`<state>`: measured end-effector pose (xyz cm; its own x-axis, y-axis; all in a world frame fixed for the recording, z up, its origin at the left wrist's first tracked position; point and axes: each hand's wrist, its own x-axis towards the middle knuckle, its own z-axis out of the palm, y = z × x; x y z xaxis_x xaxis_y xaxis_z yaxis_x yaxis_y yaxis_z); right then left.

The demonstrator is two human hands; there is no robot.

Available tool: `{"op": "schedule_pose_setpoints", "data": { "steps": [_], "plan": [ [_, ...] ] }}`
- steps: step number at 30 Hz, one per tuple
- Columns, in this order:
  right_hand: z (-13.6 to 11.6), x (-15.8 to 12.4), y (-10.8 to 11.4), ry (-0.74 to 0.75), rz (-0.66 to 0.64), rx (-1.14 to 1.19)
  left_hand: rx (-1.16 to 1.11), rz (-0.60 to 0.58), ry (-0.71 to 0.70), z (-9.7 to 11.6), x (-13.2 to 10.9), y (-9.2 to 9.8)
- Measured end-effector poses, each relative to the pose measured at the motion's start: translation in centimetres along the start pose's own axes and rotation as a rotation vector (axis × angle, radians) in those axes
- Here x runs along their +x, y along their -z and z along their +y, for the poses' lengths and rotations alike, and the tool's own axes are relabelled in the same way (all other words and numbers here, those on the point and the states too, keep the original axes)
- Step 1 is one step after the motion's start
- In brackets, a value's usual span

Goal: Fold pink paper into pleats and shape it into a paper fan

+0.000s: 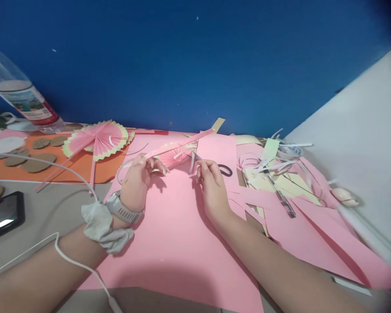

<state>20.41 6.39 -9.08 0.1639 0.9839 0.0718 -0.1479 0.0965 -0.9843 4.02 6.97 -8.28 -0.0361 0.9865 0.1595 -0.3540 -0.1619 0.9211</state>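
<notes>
My left hand [141,176] is closed, its curled fingers at the near end of a long pink paper strip [182,144] that slants up to the right and ends in a yellow tip. To its right, my right hand [211,182] is pinched beside a thin greyish strip; what sits between its fingertips is too small to make out. A pleated pink paper fan [176,155] lies just beyond both hands. Underneath is a large pink sheet [179,243]. Beside my right hand shows a black loop [226,170], like a scissors handle.
A pink-and-yellow pleated paper fan [109,138] with strips rests on orange paper [74,171] at left, near brown cut pieces [39,163]. A bottle [26,98] and phone [6,215] are farther left. Paper scraps [299,184], a pen [283,200] and a mouse [344,197] are right.
</notes>
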Motion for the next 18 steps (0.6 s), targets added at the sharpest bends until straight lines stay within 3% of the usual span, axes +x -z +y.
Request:
{"op": "schedule_pose_setpoints", "data": {
  "steps": [4, 8, 11, 18],
  "plan": [
    [-0.41, -0.37, -0.42, -0.066, -0.129, -0.007, -0.010, -0.076, 0.052, 0.20, -0.20, -0.23],
    [-0.32, -0.26, -0.49, -0.110, -0.279, 0.059, -0.041, -0.215, 0.205, 0.40, -0.45, -0.59],
    [-0.24, 0.02, -0.33, -0.074, -0.210, 0.105, -0.027, -0.276, 0.272, 0.38, -0.53, -0.70],
    [-0.50, 0.03, -0.14, -0.003, -0.038, 0.154, 0.023, -0.296, 0.325, 0.18, -0.78, -0.78]
  ]
}}
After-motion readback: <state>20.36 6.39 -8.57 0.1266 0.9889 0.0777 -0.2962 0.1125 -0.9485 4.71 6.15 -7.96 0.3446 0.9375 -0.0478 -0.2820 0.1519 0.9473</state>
